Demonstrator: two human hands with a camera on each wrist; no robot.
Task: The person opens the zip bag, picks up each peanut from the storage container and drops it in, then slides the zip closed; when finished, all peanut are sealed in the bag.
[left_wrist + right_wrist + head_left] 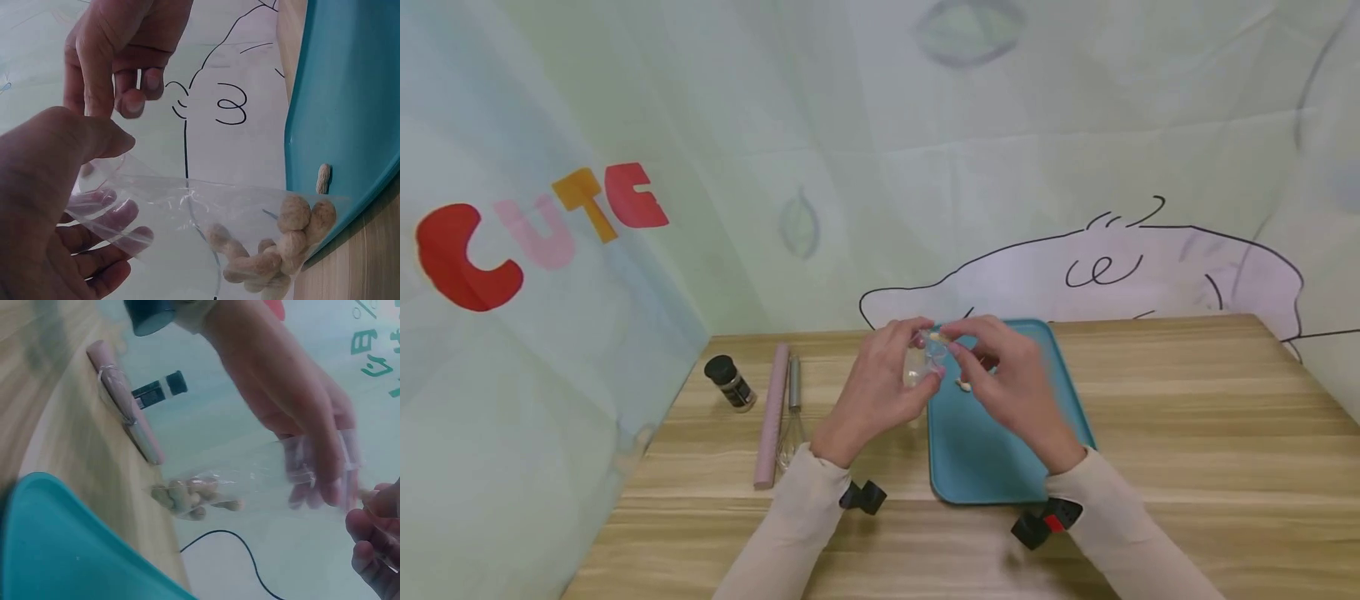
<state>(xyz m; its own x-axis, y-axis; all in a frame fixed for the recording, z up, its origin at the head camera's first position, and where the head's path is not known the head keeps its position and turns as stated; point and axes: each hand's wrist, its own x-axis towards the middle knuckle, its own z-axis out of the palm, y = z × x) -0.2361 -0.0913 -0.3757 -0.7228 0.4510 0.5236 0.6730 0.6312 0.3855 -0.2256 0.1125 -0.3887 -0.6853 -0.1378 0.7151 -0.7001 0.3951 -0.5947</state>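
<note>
A clear plastic bag [187, 194] hangs from my left hand [880, 375], which grips it near its mouth between thumb and fingers. Several unshelled peanuts [187, 495] have settled at the bag's bottom. My right hand [1011, 375] is close to the bag's mouth, its thumb and forefinger pinching what looks like a peanut [362, 495], mostly covered by the fingertips. Beneath the hands lies a blue tray [992, 458]. On it is at least one loose peanut [323, 179], partly hidden by the right hand in the head view.
Left of the tray lie a whisk [794, 392] and a pink rolling pin [772, 425], side by side. A black-capped jar [730, 383] stands farther left. The wooden table [1210, 417] extends to the right, with a printed cloth [850, 167] behind it.
</note>
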